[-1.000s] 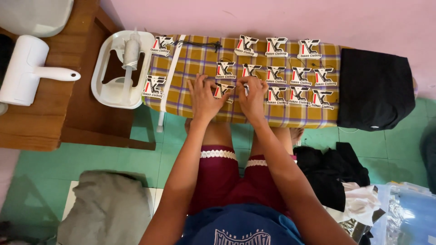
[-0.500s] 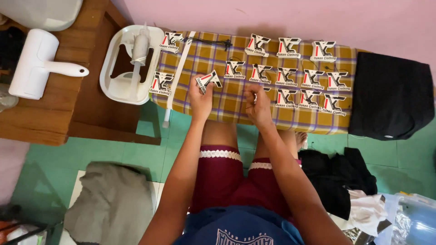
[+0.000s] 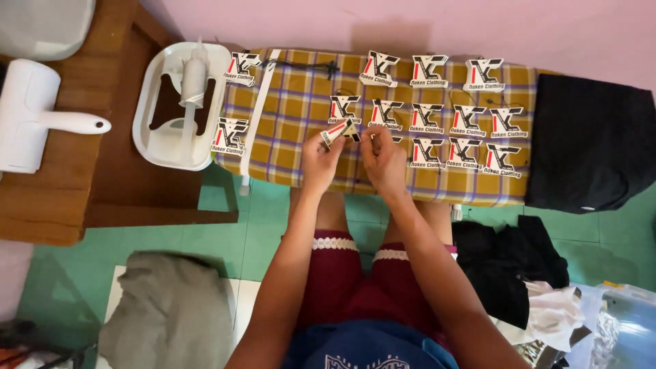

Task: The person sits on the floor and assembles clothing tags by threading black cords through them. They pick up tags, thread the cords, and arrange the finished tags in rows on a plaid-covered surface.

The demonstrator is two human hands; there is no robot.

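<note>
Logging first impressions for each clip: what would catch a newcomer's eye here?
The rows of white, black and red printed tags spread over the yellow plaid padded board. At its near edge the left hand lifts one tag, the right hand close beside it. A black folded cloth lies at the right end.

Bright even indoor light, soft shadows, sharp centre, slight wide-angle bending at edges

A small home clothing workshop, by the look of it: an ironing board (image 3: 301,102) in yellow checked cloth carries rows of identical cut-out garment tags (image 3: 427,72). Folded black fabric (image 3: 591,147) lies at its end, clothes are heaped on the green tiled floor (image 3: 225,239), and a wooden side table (image 3: 102,184) stands against the pink wall (image 3: 410,24).
</note>
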